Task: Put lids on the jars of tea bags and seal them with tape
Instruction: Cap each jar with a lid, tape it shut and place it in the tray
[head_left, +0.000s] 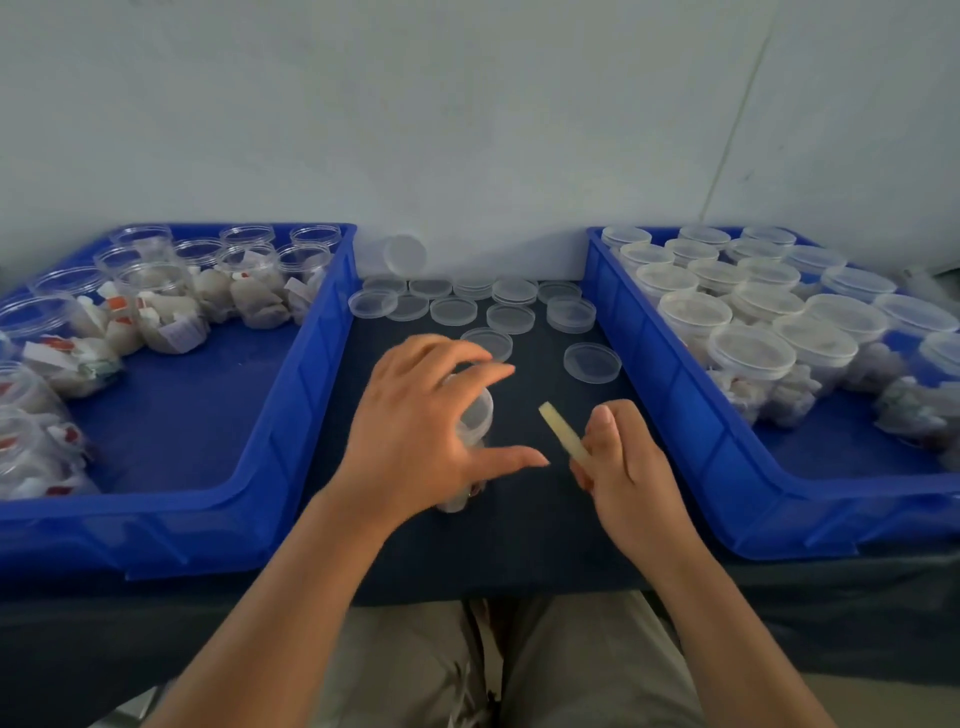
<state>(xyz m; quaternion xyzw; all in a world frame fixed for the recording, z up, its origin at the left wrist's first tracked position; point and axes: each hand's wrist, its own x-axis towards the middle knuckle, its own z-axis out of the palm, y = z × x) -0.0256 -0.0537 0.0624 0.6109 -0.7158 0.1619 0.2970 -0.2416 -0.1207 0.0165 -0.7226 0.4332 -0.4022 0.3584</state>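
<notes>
Dark table (524, 540), blue bins (291, 415), tea-bag jars (161, 312), loose lids (592, 362)

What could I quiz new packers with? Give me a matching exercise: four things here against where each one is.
Things
1. unlidded jars
2. lidded jars
3. loose lids
4. tape strip

Places
A. right hand
B. left blue crate
C. dark tabletop
D. right blue crate

Pairs: 1-B, 2-D, 3-C, 4-A
</notes>
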